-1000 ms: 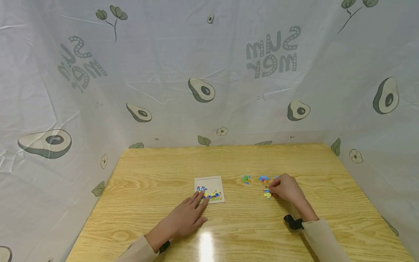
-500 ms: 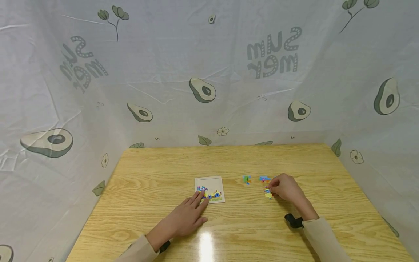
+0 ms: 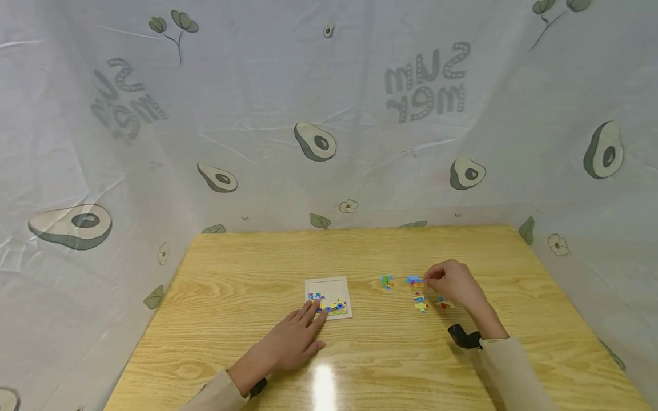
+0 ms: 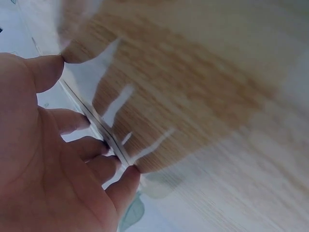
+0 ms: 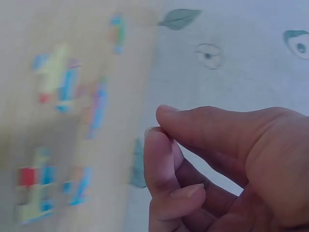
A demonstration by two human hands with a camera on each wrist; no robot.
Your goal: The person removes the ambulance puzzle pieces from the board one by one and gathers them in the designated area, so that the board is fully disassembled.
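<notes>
In the head view my left hand (image 3: 293, 341) lies with fingers spread over the lower left of a pale puzzle board (image 3: 331, 285). Assembled jigsaw pieces (image 3: 337, 308) fill its lower part, partly covered by the fingers. From the left wrist view, the fingertips meet the thin board edge (image 4: 104, 130). My right hand (image 3: 454, 285) hovers over loose jigsaw pieces, thumb and index tips together by a blue piece (image 3: 413, 280). Its fingers are curled with nothing visible between them in the right wrist view. Below it lie a yellow-and-blue piece (image 3: 420, 306) and a red-and-yellow piece (image 3: 444, 303).
A green jigsaw piece (image 3: 386, 281) rests between the board and the other pieces. Another blue-edged piece (image 5: 79, 186) shows in the right wrist view, hidden by the hand in the head view. A printed curtain (image 3: 267, 188) encloses the wooden table (image 3: 380, 365).
My right hand has moved slightly up and away from the yellow-and-blue piece, uncovering the red-and-yellow piece on the table. The left hand stays on the board.
</notes>
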